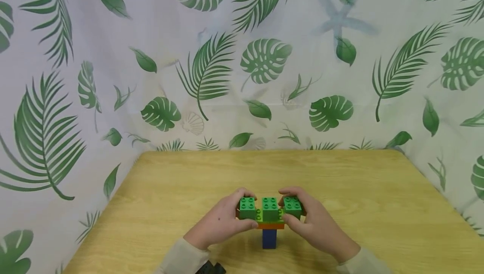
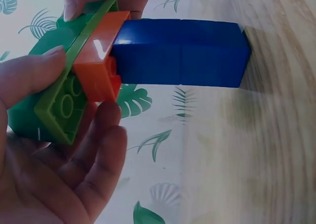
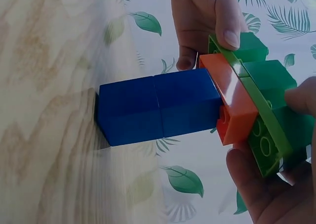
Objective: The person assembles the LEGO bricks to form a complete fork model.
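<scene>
A toy brick tower stands upright on the wooden table. Its base is two stacked blue bricks (image 2: 180,52), with an orange brick (image 3: 232,93) above them. Over that lies a wider lime green plate (image 2: 54,108), topped by three green bricks in a row: a left brick (image 1: 247,208), a middle brick (image 1: 270,209) and a right brick (image 1: 292,206). My left hand (image 1: 227,219) grips the left green brick, thumb in front and fingers behind. At the opposite end, my right hand (image 1: 311,221) holds the right green brick between thumb and fingers. Some fingertips are hidden behind the bricks.
The wooden table (image 1: 181,177) reaches back to a white curtain (image 1: 223,131) printed with green leaves, which also runs along both sides. Near the left sleeve, a small black object (image 1: 209,268) shows at the bottom edge of the head view.
</scene>
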Demonstrator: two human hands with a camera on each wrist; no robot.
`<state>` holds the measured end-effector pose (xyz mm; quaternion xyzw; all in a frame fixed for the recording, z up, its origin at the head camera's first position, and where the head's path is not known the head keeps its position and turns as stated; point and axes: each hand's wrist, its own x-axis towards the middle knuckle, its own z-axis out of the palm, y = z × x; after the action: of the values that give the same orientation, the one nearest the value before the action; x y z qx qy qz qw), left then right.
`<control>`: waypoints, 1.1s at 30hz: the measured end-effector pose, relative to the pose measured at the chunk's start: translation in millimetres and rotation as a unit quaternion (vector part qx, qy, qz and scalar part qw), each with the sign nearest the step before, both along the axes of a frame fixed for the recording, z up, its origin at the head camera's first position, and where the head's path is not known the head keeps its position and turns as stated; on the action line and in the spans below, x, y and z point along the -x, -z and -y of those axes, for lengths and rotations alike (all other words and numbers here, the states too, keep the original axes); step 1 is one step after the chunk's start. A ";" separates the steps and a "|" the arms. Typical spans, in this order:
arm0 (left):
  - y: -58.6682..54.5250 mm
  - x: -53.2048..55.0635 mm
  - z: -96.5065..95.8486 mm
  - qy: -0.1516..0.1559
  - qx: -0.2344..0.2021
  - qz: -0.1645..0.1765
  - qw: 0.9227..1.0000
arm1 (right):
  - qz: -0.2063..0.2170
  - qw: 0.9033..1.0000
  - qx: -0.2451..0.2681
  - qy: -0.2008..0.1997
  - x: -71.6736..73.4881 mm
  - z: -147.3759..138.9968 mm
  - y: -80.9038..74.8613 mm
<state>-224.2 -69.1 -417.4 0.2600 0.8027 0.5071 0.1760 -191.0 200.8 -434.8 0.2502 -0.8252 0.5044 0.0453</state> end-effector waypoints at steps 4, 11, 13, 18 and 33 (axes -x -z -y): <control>3.6 3.6 -2.7 -0.017 -0.008 0.007 1.000 | 0.015 0.999 0.007 0.033 2.5 -3.1 1.5; 5.8 8.2 -5.9 -0.050 -0.016 -0.002 0.999 | 0.011 0.998 -0.016 0.067 8.0 -5.3 -0.1; 8.8 9.0 -6.2 -0.056 -0.025 -0.007 0.998 | 0.010 0.997 -0.018 0.070 9.7 -6.6 2.0; 15.2 12.8 -8.7 -0.081 -0.034 -0.023 0.996 | 0.029 0.996 -0.012 0.078 16.4 -14.6 6.0; 29.6 39.8 -16.5 -0.101 0.097 -0.073 0.987 | 0.128 0.986 -0.063 0.082 54.0 -26.4 24.8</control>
<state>-264.0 -52.5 -447.0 0.1952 0.8807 0.4223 0.0892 -245.0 227.2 -459.6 0.1172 -0.8722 0.4736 -0.0356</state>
